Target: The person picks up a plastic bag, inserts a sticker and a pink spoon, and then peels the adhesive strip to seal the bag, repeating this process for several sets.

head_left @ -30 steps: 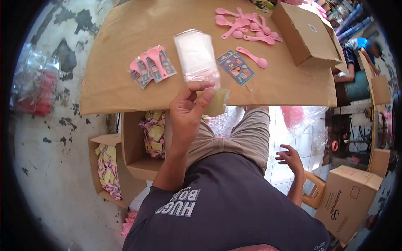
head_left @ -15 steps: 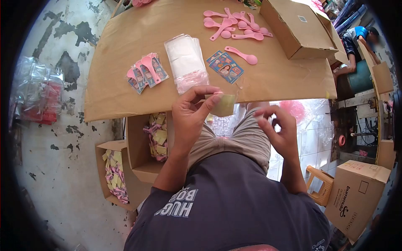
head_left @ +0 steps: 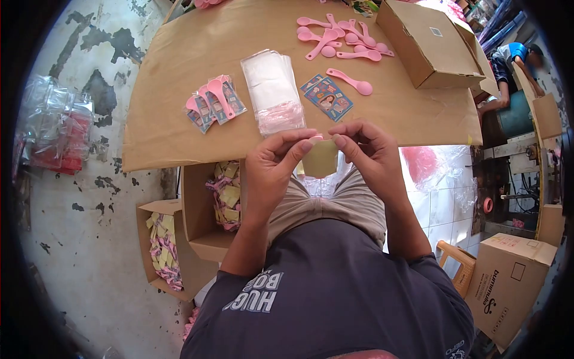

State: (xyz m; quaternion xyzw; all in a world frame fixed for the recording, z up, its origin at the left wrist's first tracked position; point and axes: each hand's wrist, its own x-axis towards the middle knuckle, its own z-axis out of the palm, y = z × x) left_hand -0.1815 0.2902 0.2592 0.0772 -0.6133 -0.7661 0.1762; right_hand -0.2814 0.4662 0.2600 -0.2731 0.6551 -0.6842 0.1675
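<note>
In front of my lap, my left hand [head_left: 280, 163] and my right hand [head_left: 371, 157] pinch the two upper corners of a small plastic packet [head_left: 321, 159]. An olive-yellow card back shows through it, with a bit of pink at the top by my left fingertips. Just beyond my left hand lies a stack of clear plastic bags [head_left: 269, 84]. Blue printed cards [head_left: 329, 99] and a single pink spoon [head_left: 350, 81] are past my right hand. To the left, several filled packets [head_left: 216, 103] overlap, each with a pink spoon and a blue card.
A pile of pink spoons [head_left: 344, 39] lies at the back of the brown-covered table [head_left: 173, 66], beside a cardboard box [head_left: 427, 45]. Open boxes of packets [head_left: 226, 197] stand below left. A carton [head_left: 508, 284] and a stool [head_left: 457, 263] are at right; another person [head_left: 508, 66] sits far right.
My right hand has moved left and up to the packet and now grips its right corner. My left hand keeps its hold. The view has shifted slightly.
</note>
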